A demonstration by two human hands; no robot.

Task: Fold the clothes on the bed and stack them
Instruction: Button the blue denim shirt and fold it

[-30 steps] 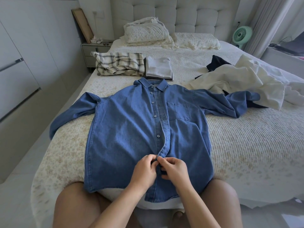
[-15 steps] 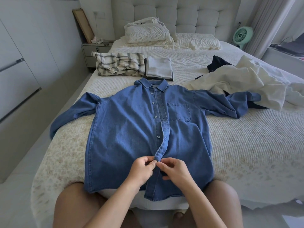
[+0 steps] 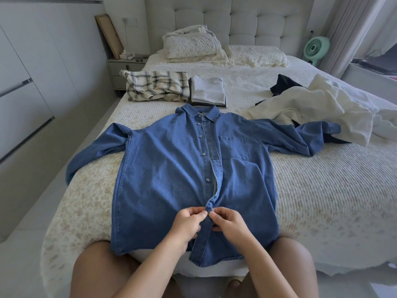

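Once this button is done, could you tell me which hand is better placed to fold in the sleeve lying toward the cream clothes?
The right hand, probably: that sleeve lies on its side of the denim shirt.

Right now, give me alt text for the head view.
Both hands, left hand and right hand, pinch the button placket of a blue denim shirt spread flat on the bed. Behind it lie a folded plaid garment, a grey stack and unfolded white clothes.
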